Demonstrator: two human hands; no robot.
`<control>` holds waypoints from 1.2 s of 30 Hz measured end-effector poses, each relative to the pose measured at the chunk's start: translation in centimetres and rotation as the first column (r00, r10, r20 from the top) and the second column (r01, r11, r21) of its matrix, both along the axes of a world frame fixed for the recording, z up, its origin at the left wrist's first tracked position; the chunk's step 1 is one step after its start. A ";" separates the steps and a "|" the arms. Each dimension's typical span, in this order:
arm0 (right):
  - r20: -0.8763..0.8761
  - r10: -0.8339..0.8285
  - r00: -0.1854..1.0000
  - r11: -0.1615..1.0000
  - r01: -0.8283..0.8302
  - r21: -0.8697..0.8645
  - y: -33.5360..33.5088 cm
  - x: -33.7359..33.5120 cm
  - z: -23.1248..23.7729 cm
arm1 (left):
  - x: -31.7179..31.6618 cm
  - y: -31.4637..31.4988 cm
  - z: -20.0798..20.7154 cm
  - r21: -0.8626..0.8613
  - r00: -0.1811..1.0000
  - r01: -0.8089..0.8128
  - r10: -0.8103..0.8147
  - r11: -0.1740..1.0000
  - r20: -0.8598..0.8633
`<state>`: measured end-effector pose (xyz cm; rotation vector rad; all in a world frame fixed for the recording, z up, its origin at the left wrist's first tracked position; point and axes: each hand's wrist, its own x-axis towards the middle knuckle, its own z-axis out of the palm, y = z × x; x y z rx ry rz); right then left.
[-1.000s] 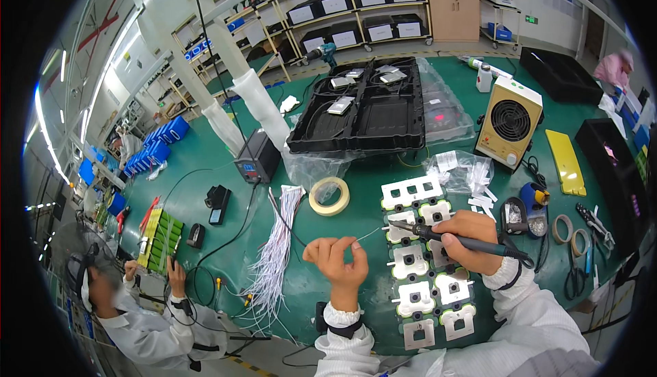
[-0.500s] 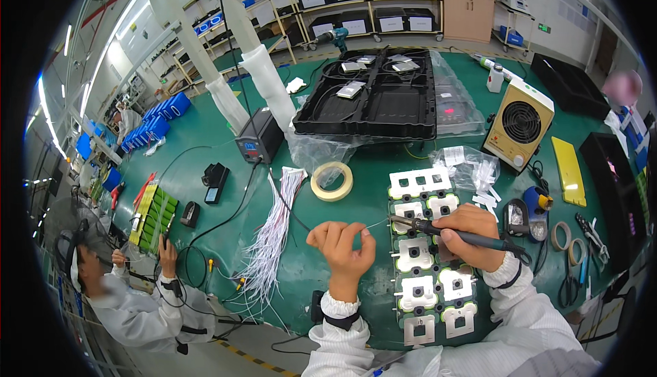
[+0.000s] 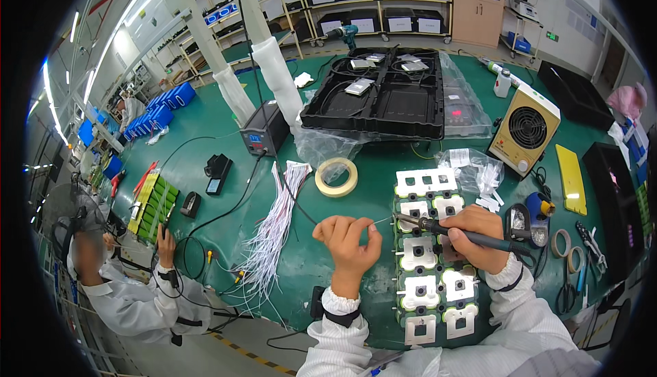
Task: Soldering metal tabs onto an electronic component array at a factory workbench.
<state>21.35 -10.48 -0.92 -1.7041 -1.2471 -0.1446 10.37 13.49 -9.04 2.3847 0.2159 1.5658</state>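
My right hand [image 3: 479,237] is closed round the black handle of a soldering iron [image 3: 438,227]. The iron's metal tip rests at the upper left of a battery pack [image 3: 418,252], which has nickel plates over round cells in a black and green frame. Between thumb and forefinger, my left hand [image 3: 350,245] pinches a thin solder wire [image 3: 383,219] that runs toward the tip. Whether the wire meets the tip is too small to tell. My right hand covers part of the pack's right column.
Left of my hands lie a bundle of white wires [image 3: 274,230] and a masking tape roll [image 3: 336,177]. A soldering station [image 3: 265,130] and a black tray [image 3: 373,120] stand behind. On the right are a fan [image 3: 525,129] and scissors [image 3: 566,291]. A co-worker [image 3: 130,295] handles a green pack at left.
The whole scene has shifted slightly right and down in the view. Both hands keep their grips and nearly the same place over the pack. The co-worker's head has turned a little.
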 end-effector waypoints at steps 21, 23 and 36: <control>-0.047 -0.071 0.996 0.993 0.075 0.090 -1.3 -0.4 0.1 | -0.5 -0.1 0.8 -0.035 0.997 0.036 -0.034 0.999 0.069; -0.037 -0.118 0.992 0.986 0.122 0.113 -2.1 -0.8 0.5 | -1.3 -0.2 1.9 -0.047 0.992 0.073 -0.068 0.996 0.106; -0.190 -0.082 0.978 0.994 0.094 0.057 -0.9 -1.5 0.0 | -10.3 -4.2 4.2 0.034 0.982 -0.096 0.101 0.995 -0.161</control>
